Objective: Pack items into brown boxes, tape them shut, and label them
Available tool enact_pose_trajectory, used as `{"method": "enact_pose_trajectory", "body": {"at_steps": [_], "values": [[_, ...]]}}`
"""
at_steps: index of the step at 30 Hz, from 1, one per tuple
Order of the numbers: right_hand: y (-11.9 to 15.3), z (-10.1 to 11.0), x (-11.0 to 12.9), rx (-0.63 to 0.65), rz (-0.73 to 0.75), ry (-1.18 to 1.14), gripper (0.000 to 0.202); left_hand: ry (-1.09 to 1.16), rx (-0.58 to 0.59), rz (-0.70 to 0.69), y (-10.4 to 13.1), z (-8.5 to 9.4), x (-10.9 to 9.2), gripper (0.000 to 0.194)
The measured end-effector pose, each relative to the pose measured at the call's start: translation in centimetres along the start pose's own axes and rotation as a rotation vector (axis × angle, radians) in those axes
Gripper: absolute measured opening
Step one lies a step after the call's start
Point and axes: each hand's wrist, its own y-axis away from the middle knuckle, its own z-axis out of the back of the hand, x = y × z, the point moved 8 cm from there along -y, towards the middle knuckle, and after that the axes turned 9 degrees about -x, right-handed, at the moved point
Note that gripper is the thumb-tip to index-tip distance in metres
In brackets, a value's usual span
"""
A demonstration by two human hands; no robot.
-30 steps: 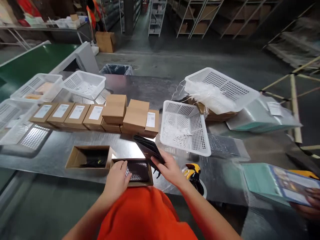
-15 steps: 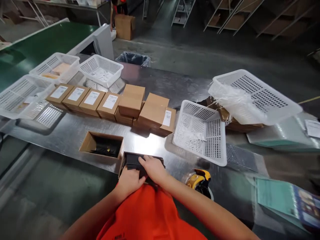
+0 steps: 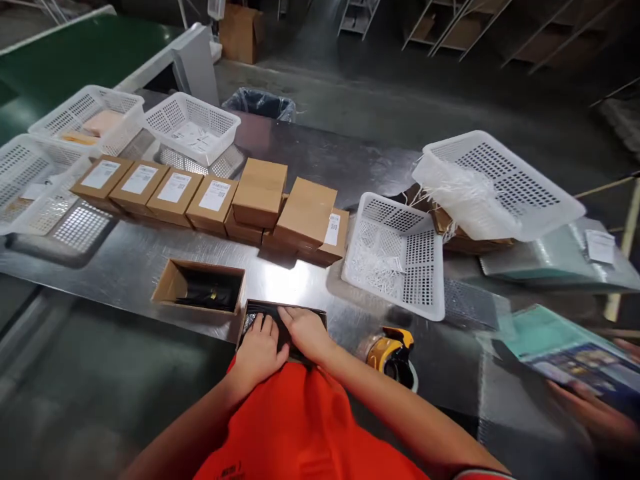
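My left hand (image 3: 261, 350) reaches into an uncovered cardboard box (image 3: 325, 315) at the table's front edge, fingers stretched over dark contents. Beside it, my right hand (image 3: 309, 335) lies on the black item (image 3: 267, 309) in that box, its visible fingers extended. Both hands are open and press downward; the fingertips are partly hidden. Just to the left stands another open box (image 3: 163, 283) with a black item with a small gold-coloured mark (image 3: 210, 293) inside. A yellow and black tape dispenser (image 3: 390, 353) sits to the right of my hands.
Several closed brown boxes (image 3: 215, 200) form a row behind. A white basket (image 3: 435, 280) holds white strands; another basket (image 3: 525, 193) leans beyond it. More baskets (image 3: 193, 127) stand at left. At far right, a co-worker's hand (image 3: 595, 407) is by a teal package (image 3: 550, 333).
The black item has gone down into the box under my hands. My left fingers have moved from the box's near side onto its contents. A co-worker's hands have appeared at right.
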Motion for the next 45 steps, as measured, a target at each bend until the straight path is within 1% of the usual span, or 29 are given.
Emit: {"method": "enact_pose_trajectory", "body": {"at_steps": [2,4,6,8,10,12,13,14,16,17,18,19,20,21,22,24,25,27,29,31,33,35,37,39,40,41,42,44,45], "values": [[0.0,-0.3,0.1,-0.018,-0.009,0.045,0.039,0.003,-0.038,0.009,0.3,0.3,0.1,0.051],[-1.1,-1.1,-0.1,0.021,-0.052,0.059,0.032,-0.014,-0.081,0.025,0.4,0.8,0.4,0.053],[-2.4,-1.6,-0.3,0.054,-0.088,0.038,0.025,-0.033,-0.090,0.036,0.2,1.1,0.6,0.056],[-2.8,-1.5,-0.2,0.045,-0.099,0.017,0.022,-0.034,-0.021,0.036,-0.4,0.8,0.8,0.060],[-1.8,-1.1,0.2,0.012,-0.090,0.005,0.024,-0.032,0.103,0.036,-1.4,0.2,1.0,0.063],[0.5,-0.2,0.5,-0.120,-0.068,-0.021,0.031,-0.048,0.212,0.031,-2.7,-0.2,1.0,0.062],[1.8,0.4,0.2,-0.223,-0.073,-0.047,0.034,-0.063,0.247,0.030,-3.4,-0.3,0.9,0.061],[3.2,1.0,-0.6,-0.340,-0.111,-0.080,0.036,-0.082,0.274,0.031,-4.1,-0.4,0.8,0.061],[6.0,1.5,-3.9,-0.558,-0.295,-0.198,0.042,-0.133,0.310,0.039,-4.9,-0.5,0.6,0.066],[7.0,0.9,-5.8,-0.606,-0.405,-0.303,0.047,-0.160,0.319,0.038,-4.9,-0.5,0.5,0.068],[7.7,-0.2,-7.6,-0.607,-0.494,-0.449,0.054,-0.187,0.323,0.030,-4.8,-0.5,0.4,0.069],[7.8,-1.6,-8.9,-0.570,-0.547,-0.628,0.061,-0.211,0.313,0.021,-4.5,-0.3,0.3,0.067],[7.7,-3.1,-9.7,-0.509,-0.557,-0.819,0.066,-0.229,0.287,0.013,-4.1,-0.1,0.2,0.062],[7.3,-4.2,-10.0,-0.452,-0.535,-0.993,0.069,-0.238,0.247,0.000,-3.8,0.4,0.1,0.057],[7.1,-5.0,-10.2,-0.424,-0.507,-1.129,0.069,-0.231,0.207,-0.026,-3.5,0.7,-0.2,0.052],[6.8,-5.5,-10.4,-0.456,-0.468,-1.283,0.066,-0.163,0.185,-0.136,-3.4,0.9,-1.4,0.047],[6.8,-5.5,-10.5,-0.488,-0.455,-1.327,0.064,-0.113,0.209,-0.205,-3.6,0.5,-2.3,0.047],[6.7,-5.6,-10.3,-0.516,-0.432,-1.414,0.061,-0.016,0.314,-0.302,-4.5,-0.9,-3.8,0.053],[6.5,-5.9,-9.9,-0.501,-0.422,-1.508,0.062,0.029,0.422,-0.306,-6.0,-2.5,-4.7,0.062],[6.2,-6.1,-9.7,-0.478,-0.430,-1.587,0.064,0.037,0.482,-0.292,-7.4,-3.7,-5.2,0.059],[6.1,-6.2,-9.7,-0.470,-0.433,-1.629,0.065,0.016,0.479,-0.293,-8.0,-4.0,-5.4,0.048],[6.1,-6.0,-10.0,-0.497,-0.416,-1.613,0.062,-0.020,0.436,-0.285,-7.2,-3.8,-5.1,0.044],[6.4,-5.8,-10.2,-0.519,-0.394,-1.584,0.059,-0.047,0.332,-0.285,-5.8,-2.9,-4.6,0.045],[6.5,-6.0,-10.1,-0.511,-0.385,-1.606,0.058,-0.044,0.225,-0.303,-4.6,-2.1,-4.4,0.046],[6.6,-6.2,-9.9,-0.504,-0.387,-1.634,0.059,-0.032,0.203,-0.314,-4.3,-2.0,-4.6,0.046],[6.6,-6.4,-9.8,-0.501,-0.388,-1.661,0.059,-0.015,0.216,-0.317,-4.4,-2.2,-4.9,0.046],[6.6,-6.5,-9.8,-0.508,-0.389,-1.682,0.059,0.004,0.263,-0.312,-4.8,-2.7,-5.3,0.048],[6.5,-6.6,-9.7,-0.526,-0.382,-1.718,0.059,0.042,0.380,-0.295,-6.3,-3.9,-6.3,0.048],[6.4,-6.6,-9.7,-0.531,-0.374,-1.737,0.059,0.061,0.428,-0.294,-7.1,-4.2,-6.9,0.044]]}}
